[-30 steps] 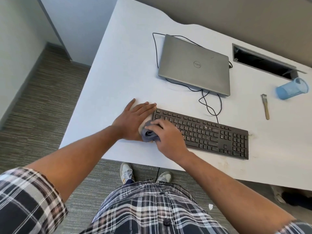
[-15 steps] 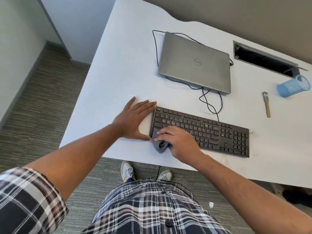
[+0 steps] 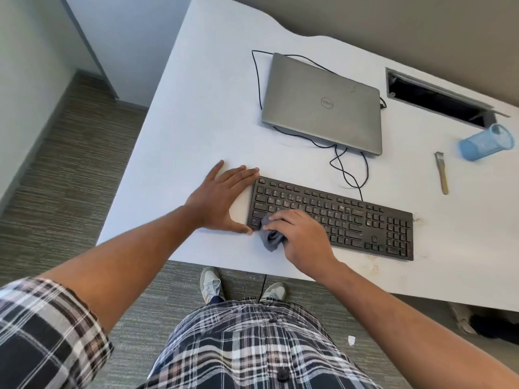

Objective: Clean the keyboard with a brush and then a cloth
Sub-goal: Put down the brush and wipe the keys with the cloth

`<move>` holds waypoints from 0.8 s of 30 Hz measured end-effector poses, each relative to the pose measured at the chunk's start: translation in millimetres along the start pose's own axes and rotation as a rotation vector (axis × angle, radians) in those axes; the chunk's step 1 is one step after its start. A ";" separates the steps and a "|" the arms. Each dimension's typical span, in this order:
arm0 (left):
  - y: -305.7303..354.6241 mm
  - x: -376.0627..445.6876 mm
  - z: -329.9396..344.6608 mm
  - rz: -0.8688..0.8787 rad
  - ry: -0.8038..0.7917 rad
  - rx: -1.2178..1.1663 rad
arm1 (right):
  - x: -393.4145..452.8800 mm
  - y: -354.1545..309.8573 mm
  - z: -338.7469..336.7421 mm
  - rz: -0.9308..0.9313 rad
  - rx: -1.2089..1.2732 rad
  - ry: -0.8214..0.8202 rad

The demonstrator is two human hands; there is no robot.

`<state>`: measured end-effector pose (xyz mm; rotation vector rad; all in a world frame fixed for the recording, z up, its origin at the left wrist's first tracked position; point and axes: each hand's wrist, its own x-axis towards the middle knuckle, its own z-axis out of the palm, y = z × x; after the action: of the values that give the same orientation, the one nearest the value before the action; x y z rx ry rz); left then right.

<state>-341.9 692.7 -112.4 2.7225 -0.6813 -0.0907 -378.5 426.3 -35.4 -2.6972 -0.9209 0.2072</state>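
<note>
A black keyboard lies near the front edge of the white desk. My right hand grips a bunched grey cloth and presses it on the keyboard's lower left corner. My left hand lies flat on the desk, fingers spread, thumb against the keyboard's left end. A small brush with a wooden handle lies on the desk to the right, beyond the keyboard, untouched.
A closed grey laptop sits behind the keyboard with a black cable looping between them. A blue mesh cup lies tipped at the right. A cable slot opens in the desk behind it. My shoes show below the desk edge.
My right hand has slid the cloth from the keyboard's upper left corner down along its left end to the lower left corner. My left hand has stayed in place.
</note>
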 end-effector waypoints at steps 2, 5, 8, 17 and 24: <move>-0.5 0.0 0.7 0.002 0.003 -0.007 | 9.0 -13.1 4.4 -0.027 0.016 0.007; -0.5 0.3 -0.5 0.004 -0.007 -0.006 | 2.5 -3.8 1.6 -0.053 -0.012 0.002; -0.1 0.7 0.0 0.000 -0.017 0.005 | -21.4 20.9 -8.2 0.015 -0.043 0.023; -0.5 1.0 -1.5 -0.005 -0.024 -0.006 | -26.4 22.1 -9.3 0.028 -0.030 0.049; 1.4 1.1 -4.6 -0.009 -0.053 -0.001 | -46.3 46.1 -33.8 0.374 0.078 0.099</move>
<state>-341.0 692.4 -107.6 2.7307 -0.6838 -0.1656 -380.8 355.4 -15.6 -2.7553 -0.3670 0.1789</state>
